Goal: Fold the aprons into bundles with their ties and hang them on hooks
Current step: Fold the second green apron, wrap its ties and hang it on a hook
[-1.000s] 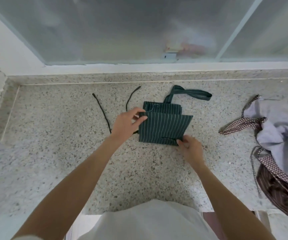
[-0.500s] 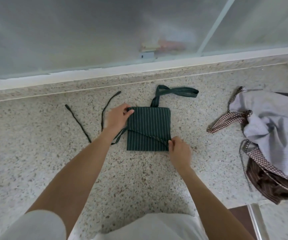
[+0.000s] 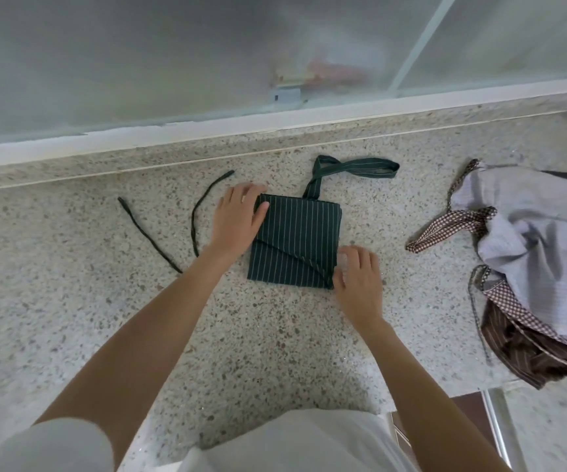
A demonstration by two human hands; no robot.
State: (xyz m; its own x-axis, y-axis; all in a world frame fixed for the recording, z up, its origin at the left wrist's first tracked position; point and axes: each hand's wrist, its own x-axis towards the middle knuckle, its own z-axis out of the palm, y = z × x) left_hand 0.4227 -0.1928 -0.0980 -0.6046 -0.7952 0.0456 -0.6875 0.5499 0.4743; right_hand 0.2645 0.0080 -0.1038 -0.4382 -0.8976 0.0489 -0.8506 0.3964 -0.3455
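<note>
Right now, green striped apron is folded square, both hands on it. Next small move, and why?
Probably: the left hand, lying flat on the left edge of the dark green pinstriped apron square, reaches for the two thin dark ties lying loose on the speckled stone counter, while the right hand pins the near right corner. The fold looks done; nothing binds it yet.

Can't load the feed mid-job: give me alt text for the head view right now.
Two bare hands press a folded dark green pinstriped apron flat on a speckled terrazzo counter: left hand on its left edge, right hand at its near right corner. Its thin dark ties trail left; a heap of grey and brown aprons lies right.
</note>
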